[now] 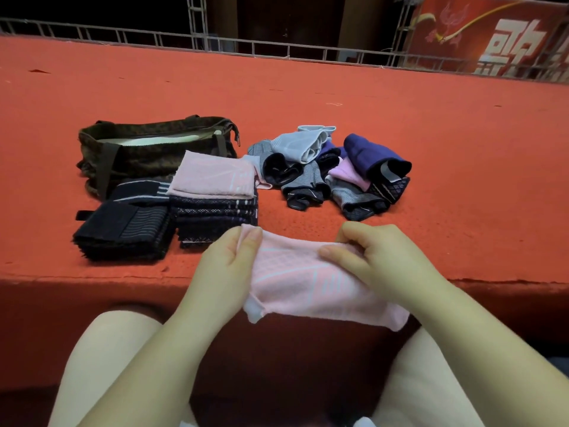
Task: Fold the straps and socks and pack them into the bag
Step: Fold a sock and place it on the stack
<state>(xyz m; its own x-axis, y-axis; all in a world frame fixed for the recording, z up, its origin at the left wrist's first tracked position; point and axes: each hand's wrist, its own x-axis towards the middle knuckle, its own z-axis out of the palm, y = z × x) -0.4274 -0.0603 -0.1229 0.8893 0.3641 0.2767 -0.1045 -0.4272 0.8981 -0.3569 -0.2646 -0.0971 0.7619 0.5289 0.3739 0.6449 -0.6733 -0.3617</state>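
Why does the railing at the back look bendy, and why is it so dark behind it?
Head view: the wide-angle lens curves the railing and the red ledge's far edge; light falls on the ledge, socks and hands, while the space beyond the railing is unlit; the pink sock held in both hands looks reasonably sharp.

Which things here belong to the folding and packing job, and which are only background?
Job:
pink sock, held by left hand and right hand
folded stacks
unfolded pile
bag

Background:
red carpet
metal railing
red banner
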